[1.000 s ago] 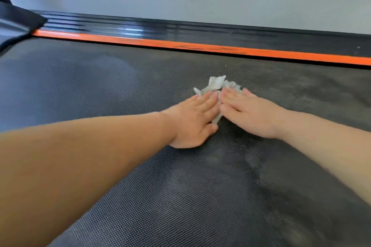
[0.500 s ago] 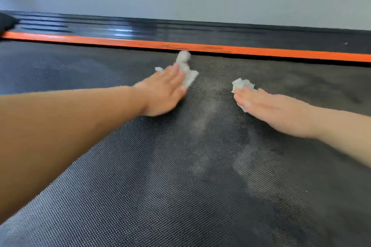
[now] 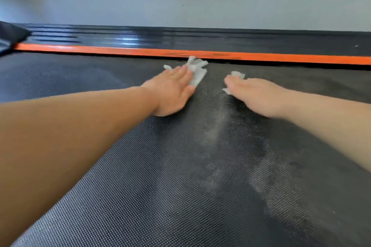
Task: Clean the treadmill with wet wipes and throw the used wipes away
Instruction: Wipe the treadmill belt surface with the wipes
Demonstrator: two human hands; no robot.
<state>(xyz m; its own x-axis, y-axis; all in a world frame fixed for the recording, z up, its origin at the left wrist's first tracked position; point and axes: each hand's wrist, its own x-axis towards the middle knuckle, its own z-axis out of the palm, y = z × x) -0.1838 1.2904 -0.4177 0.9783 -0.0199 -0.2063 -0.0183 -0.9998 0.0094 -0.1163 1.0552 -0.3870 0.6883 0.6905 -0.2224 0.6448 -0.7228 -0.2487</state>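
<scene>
The black textured treadmill belt (image 3: 180,176) fills most of the view. My left hand (image 3: 172,90) lies flat with straight fingers, pressing a crumpled white wet wipe (image 3: 197,72) onto the belt close to the orange stripe (image 3: 100,50). My right hand (image 3: 255,94) also lies flat and presses a second, smaller white wipe (image 3: 236,75), most of which is hidden under the fingers. A gap of bare belt separates the two hands. Pale dusty streaks mark the belt between and below them.
Beyond the orange stripe runs the glossy black ribbed side rail (image 3: 180,37), then a grey floor (image 3: 180,2). A dark part of the treadmill frame (image 3: 10,34) juts in at the far left edge.
A second ago both hands pressed together on one bunch of wipes mid-belt. They have since parted, the left sliding far toward the orange stripe. Over the last half second the gap narrowed slightly.
</scene>
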